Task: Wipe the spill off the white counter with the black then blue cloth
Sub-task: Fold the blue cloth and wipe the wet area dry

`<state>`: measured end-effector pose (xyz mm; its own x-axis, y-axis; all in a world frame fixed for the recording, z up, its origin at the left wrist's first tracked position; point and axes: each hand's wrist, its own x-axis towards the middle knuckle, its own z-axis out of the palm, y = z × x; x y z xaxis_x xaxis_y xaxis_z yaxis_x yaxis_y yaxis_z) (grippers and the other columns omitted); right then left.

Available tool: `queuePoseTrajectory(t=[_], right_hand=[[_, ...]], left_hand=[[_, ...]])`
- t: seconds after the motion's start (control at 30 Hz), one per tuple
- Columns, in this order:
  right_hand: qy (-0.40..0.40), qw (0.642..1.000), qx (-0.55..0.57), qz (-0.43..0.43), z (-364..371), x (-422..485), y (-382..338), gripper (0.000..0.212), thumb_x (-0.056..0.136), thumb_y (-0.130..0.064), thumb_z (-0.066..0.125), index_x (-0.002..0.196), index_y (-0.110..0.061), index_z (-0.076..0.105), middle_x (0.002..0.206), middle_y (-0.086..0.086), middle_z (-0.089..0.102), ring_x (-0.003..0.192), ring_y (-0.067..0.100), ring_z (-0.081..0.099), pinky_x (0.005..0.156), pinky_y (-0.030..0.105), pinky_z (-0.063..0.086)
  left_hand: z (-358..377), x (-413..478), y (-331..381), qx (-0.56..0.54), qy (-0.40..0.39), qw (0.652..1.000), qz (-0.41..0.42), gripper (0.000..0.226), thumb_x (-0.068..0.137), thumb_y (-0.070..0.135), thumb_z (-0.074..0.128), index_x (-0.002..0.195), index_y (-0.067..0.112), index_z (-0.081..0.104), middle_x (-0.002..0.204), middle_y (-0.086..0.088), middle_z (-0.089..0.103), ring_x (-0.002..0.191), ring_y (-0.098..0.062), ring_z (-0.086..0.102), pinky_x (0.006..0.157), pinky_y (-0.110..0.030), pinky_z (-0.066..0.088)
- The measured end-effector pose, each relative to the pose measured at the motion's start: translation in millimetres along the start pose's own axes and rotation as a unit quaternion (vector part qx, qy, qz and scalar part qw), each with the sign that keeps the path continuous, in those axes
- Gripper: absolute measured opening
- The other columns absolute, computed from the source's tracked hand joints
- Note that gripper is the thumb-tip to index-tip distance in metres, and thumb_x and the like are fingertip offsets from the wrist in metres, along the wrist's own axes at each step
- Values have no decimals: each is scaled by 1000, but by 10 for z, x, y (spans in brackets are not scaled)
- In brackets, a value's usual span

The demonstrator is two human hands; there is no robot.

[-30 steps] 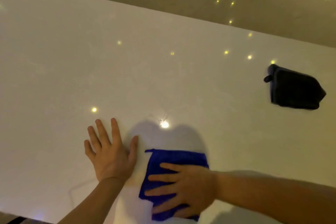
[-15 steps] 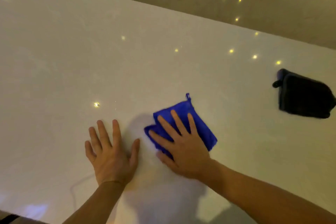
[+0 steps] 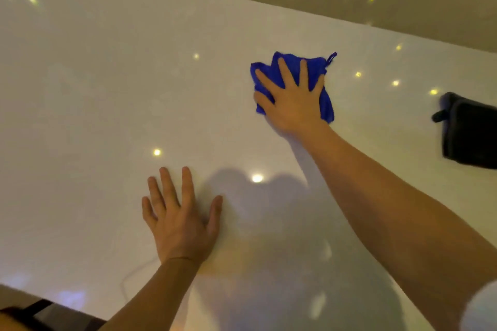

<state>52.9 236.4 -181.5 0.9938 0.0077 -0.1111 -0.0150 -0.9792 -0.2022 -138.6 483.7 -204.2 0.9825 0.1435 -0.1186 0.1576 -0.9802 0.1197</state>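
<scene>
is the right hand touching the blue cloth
Touching: the head view shows the right hand pressed flat on the blue cloth, fingers spread over it.

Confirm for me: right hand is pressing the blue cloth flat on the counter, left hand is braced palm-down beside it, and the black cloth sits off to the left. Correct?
Not quite. In the head view the black cloth lies at the right edge, not the left. The rest holds: the right hand presses the blue cloth on the counter, and the left hand is braced palm-down.
</scene>
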Motion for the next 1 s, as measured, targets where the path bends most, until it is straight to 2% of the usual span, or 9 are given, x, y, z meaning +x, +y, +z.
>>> queuePoseTrajectory(t=[0.2,0.33,0.43,0.53,0.67,0.8,0.87,0.93,1.0], right_hand=[[-99,938,-41,-330,345,-3058,-24,58,99,-69,37,155,-55,26,171,-3,24,156,46,12,116,77,1],[-89,838,-22,-537,116,-2342,636,49,98,-61,50,147,-52,47,168,-5,30,158,37,12,121,70,6],[-17,998,9,-65,-126,-1248,980,58,97,-68,36,153,-59,23,173,-3,12,159,38,-2,120,72,2],[21,974,56,219,-85,-1283,600,61,99,-68,26,157,-55,15,174,1,3,156,45,-7,117,75,-3],[-2,993,48,-110,552,-2938,-388,62,96,-68,38,155,-54,26,173,2,17,156,49,0,112,81,9],[-81,880,-29,-467,378,-3131,194,55,97,-67,42,151,-53,39,172,-5,18,158,42,-1,118,76,0],[-69,937,-62,-337,127,-2503,572,55,98,-67,40,152,-57,33,172,-7,13,159,39,-3,118,74,2],[-35,999,-20,4,-27,-2017,807,57,102,-64,32,156,-58,16,174,-5,2,157,41,-9,117,75,3],[-10,979,20,202,4,-2006,578,58,103,-61,26,158,-53,10,174,1,3,156,46,-7,117,77,1]], left_hand=[[-71,-8,26,-6,-18,1000,3,85,88,74,22,157,24,12,165,-17,9,152,-39,1,118,-59,8],[-80,-49,58,2,-24,1000,6,86,88,75,19,157,24,10,166,-16,5,152,-37,-3,120,-57,5],[-47,-31,16,-4,-16,1000,0,85,87,76,16,157,28,8,166,-13,3,152,-34,-5,120,-55,3],[-33,-56,29,-4,1,1000,4,84,88,74,16,156,27,9,166,-16,6,152,-36,-1,119,-57,6],[-121,-78,42,-9,-11,1000,-1,84,88,72,19,157,23,12,165,-18,7,152,-38,1,119,-58,6],[-113,-88,39,-1,-10,1000,10,85,89,74,11,157,24,3,166,-16,0,152,-37,-4,121,-56,2],[-71,-70,11,9,-1,1000,9,85,88,74,10,157,25,4,166,-16,1,152,-37,-4,121,-56,3],[-58,-66,3,9,-9,1000,8,85,88,74,9,157,25,5,166,-16,2,152,-37,-3,121,-56,2],[-53,-54,10,5,-8,1000,6,84,88,74,8,157,26,5,166,-16,1,152,-37,-4,120,-56,2]])
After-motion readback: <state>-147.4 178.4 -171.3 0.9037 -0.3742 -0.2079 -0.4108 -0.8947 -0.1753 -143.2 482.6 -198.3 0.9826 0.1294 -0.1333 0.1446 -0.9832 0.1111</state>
